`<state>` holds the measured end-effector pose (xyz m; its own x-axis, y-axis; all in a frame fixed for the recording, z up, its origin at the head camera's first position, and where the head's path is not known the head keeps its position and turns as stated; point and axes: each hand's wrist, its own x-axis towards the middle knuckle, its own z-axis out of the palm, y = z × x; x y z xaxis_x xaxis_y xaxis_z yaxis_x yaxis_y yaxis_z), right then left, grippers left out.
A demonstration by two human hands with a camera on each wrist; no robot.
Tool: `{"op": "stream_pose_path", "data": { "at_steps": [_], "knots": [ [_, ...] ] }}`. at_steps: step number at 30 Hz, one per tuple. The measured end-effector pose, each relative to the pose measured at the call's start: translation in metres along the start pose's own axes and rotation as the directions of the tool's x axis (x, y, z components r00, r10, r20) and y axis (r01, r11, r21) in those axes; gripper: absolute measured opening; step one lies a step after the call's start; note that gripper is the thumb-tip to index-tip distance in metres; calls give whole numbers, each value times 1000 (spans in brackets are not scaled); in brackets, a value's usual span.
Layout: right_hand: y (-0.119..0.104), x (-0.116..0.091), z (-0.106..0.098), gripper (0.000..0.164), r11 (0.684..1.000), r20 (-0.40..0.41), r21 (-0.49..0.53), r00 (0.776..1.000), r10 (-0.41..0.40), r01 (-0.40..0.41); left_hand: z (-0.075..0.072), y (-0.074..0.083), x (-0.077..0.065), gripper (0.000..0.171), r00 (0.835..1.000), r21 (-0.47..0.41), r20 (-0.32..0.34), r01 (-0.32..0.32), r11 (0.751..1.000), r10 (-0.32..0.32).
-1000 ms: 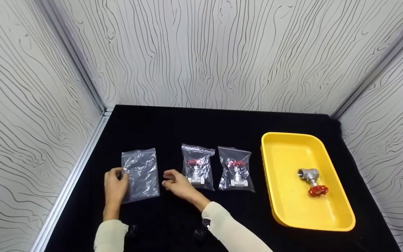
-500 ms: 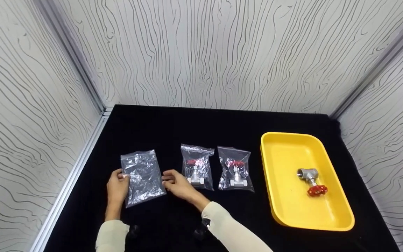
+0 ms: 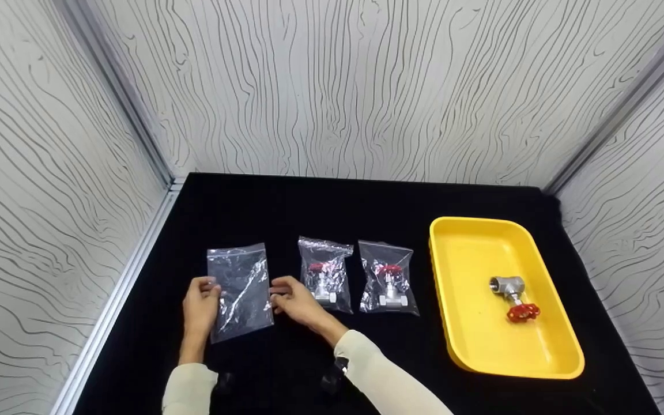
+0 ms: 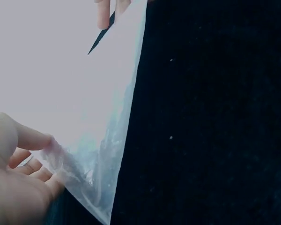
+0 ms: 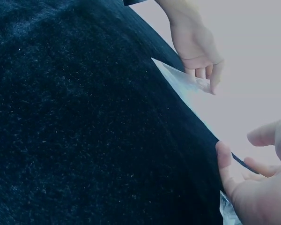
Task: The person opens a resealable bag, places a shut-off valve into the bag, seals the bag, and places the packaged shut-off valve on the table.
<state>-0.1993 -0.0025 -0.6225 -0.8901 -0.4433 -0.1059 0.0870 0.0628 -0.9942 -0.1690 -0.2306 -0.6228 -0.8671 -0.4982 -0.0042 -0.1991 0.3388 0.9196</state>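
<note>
A flat clear zip-lock bag (image 3: 244, 291) is raised at the left of the black surface, its zip strip along the far edge. My left hand (image 3: 200, 310) pinches the bag's left side, thumb on the near face and fingers behind, as the left wrist view shows. At the bag's right edge is my right hand (image 3: 302, 305). In the right wrist view the right hand's thumb and fingers stand apart beside the film; whether they touch it is hard to tell. Just beyond it lies a bagged valve (image 3: 323, 282) with a red handwheel.
Another bagged valve (image 3: 389, 282) lies to the right of the first. Farther right stands a yellow tray (image 3: 470, 340), holding one loose metal valve (image 3: 513, 295) with a red handwheel. Patterned panels (image 3: 332, 86) enclose the back and sides.
My left hand has taken hold of the bag, lifted it and moved it slightly right, towards the right hand. The right hand has hardly moved. Tray and bagged valves stay put.
</note>
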Motion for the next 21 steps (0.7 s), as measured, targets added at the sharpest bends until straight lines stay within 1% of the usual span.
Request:
{"op": "stream_pose_path", "data": {
  "at_steps": [5, 8, 13, 16, 19, 21],
  "knots": [
    [-1, 1, -2, 36, 1000, -12, -13, 1000, -13, 13, 8, 2, -1, 21, 1000, -80, 10, -4, 997, 4],
    [-3, 1, -3, 36, 999, -26, -28, 999, -26, 26, 12, 4, -2, 20, 1000, -144, 15, -12, 990, 14],
    [-7, 3, -5, 40, 999, -35, -30, 999, -36, 35, 15, 10, -5, 21, 998, -233, 45, -27, 972, 39],
    [-9, 4, -7, 45, 999, -49, -28, 998, -41, 39, 16, 13, -6, 21, 997, -277, 65, -31, 960, 51],
    [-10, 4, -9, 50, 998, -67, -40, 996, -55, 52, 17, 16, -8, 21, 996, -319, 71, -33, 947, 58],
    [-12, 4, -11, 50, 997, -80, -65, 996, -51, 46, 17, 17, -8, 21, 996, -345, 70, -32, 938, 60]
  ]
}}
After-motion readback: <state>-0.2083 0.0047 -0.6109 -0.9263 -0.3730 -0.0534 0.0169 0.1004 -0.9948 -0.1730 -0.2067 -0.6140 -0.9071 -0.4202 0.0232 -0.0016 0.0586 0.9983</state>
